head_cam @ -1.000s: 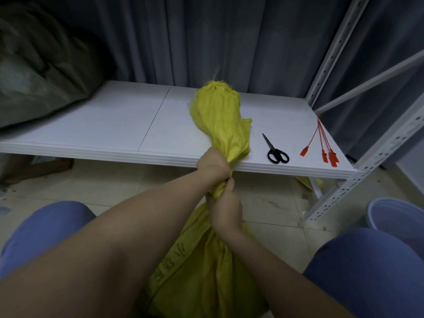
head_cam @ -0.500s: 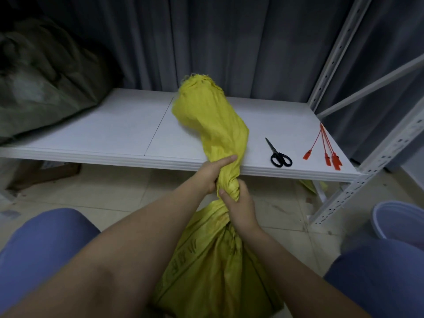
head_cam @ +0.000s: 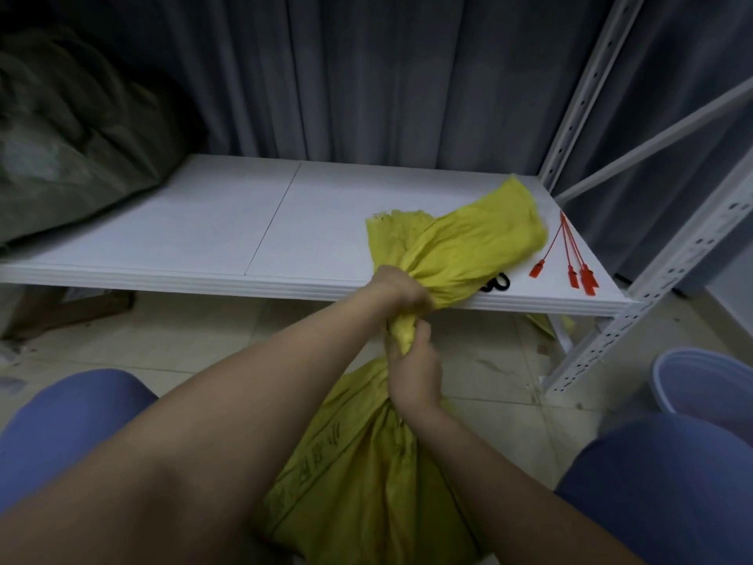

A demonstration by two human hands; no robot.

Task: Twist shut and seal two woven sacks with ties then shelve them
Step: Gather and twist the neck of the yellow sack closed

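The person sits with the yellow woven sack (head_cam: 366, 475) standing on the floor between the knees, and the step in hand looks like the twisting of its neck. The left hand (head_cam: 401, 289) is fisted round the gathered cloth just under the loose mouth, which flops to the right across the front edge of the white shelf (head_cam: 203, 222); the right hand (head_cam: 415, 371) clamps the neck directly below, fingers (head_cam: 419, 334) curled tight into the fabric. The two hands nearly touch. No tie is on the neck, so sealing has not begun. The red ties (head_cam: 574, 258) lie on the shelf just past the sack's mouth, with the scissors (head_cam: 497, 282) half hidden under it. Next, I'd guess, one hand must keep the twist locked while the other reaches for a tie. A dark green sack (head_cam: 69, 148) sits at the shelf's left end.
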